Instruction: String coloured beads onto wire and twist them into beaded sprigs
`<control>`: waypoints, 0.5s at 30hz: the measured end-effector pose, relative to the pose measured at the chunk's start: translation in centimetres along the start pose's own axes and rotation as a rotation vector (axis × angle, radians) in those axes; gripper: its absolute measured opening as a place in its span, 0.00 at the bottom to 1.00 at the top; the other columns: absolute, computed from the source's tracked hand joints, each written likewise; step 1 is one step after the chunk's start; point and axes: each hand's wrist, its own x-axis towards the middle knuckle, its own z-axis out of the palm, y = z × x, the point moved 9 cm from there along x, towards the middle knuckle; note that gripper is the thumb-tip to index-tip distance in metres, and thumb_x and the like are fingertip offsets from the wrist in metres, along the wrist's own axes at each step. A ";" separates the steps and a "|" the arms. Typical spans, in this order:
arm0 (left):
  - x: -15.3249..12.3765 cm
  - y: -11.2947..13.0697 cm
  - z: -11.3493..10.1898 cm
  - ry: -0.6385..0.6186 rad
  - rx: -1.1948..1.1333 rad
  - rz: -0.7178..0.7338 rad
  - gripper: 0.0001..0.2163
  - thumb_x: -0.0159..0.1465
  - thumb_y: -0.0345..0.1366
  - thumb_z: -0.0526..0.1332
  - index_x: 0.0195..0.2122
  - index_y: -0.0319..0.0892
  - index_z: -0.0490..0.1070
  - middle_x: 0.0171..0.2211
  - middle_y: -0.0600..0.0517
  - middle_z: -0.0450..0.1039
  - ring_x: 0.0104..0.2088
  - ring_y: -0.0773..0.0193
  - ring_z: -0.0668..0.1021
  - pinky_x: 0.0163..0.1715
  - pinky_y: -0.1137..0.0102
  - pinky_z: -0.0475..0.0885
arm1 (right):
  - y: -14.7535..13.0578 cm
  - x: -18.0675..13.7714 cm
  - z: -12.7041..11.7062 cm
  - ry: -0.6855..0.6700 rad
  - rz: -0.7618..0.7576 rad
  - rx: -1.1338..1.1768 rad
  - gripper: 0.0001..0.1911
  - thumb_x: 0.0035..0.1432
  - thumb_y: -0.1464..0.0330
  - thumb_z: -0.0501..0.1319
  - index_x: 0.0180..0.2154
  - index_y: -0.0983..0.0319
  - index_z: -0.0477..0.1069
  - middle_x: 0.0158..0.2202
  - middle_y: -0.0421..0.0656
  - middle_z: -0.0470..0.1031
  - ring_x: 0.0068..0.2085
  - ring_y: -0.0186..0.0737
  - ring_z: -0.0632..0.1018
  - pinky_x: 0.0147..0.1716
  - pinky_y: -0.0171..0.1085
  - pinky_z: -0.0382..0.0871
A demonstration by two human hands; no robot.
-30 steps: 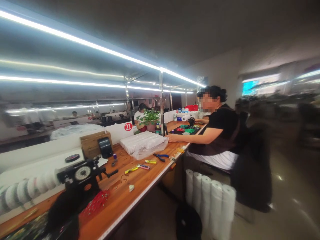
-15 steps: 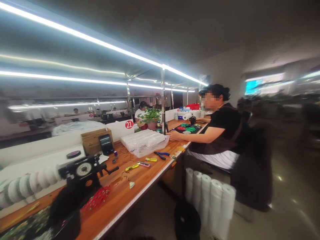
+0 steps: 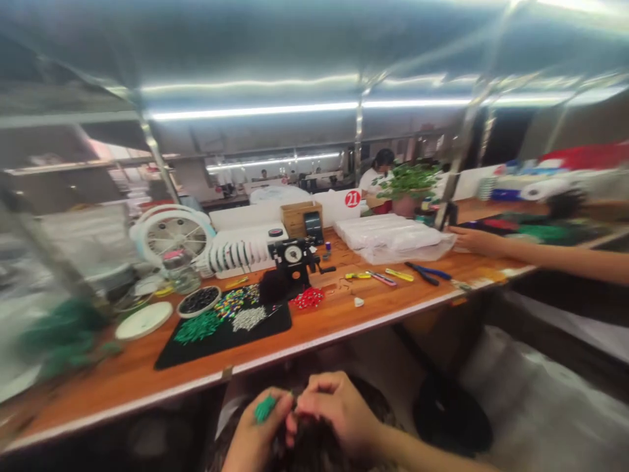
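Observation:
In front of my lap, below the bench edge, my left hand (image 3: 258, 423) is closed around a clump of small green pieces (image 3: 265, 409). My right hand (image 3: 339, 406) is pinched beside it, fingertips almost meeting those of the left. Whatever lies between the fingertips is too small to make out. On the bench ahead, a black mat (image 3: 221, 349) carries piles of green pieces (image 3: 198, 327), silver-grey pieces (image 3: 249, 319) and multicoloured pieces (image 3: 237, 301). A white-rimmed bowl (image 3: 219, 301) of black pieces stands at the mat's back edge.
A black hand-cranked machine with a dial (image 3: 293, 254) stands behind red pieces (image 3: 307, 298). Cutters with yellow handles (image 3: 400, 275), pliers (image 3: 429, 273) and plastic-wrapped white rolls (image 3: 393, 235) lie to the right. A co-worker's arm (image 3: 511, 249) reaches in from the right.
The view has swung left and down from the co-worker to the bench in front of me. Both my hands, out of view before, now show at the bottom.

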 end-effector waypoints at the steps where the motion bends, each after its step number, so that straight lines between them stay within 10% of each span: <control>1: 0.0 0.4 0.2 0.007 -0.015 0.021 0.20 0.50 0.51 0.64 0.15 0.39 0.66 0.14 0.55 0.64 0.17 0.70 0.66 0.17 0.76 0.60 | 0.1 -0.1 0.1 -0.015 0.009 -0.003 0.13 0.43 0.62 0.66 0.18 0.65 0.70 0.19 0.40 0.73 0.22 0.33 0.72 0.25 0.32 0.63; 15: 0.0 0.9 0.8 0.026 -0.145 -0.007 0.18 0.48 0.47 0.67 0.15 0.37 0.66 0.12 0.56 0.63 0.15 0.73 0.64 0.16 0.78 0.58 | -0.3 -0.7 1.0 -0.076 -0.039 0.097 0.11 0.49 0.67 0.63 0.20 0.65 0.68 0.22 0.43 0.74 0.26 0.41 0.76 0.29 0.39 0.68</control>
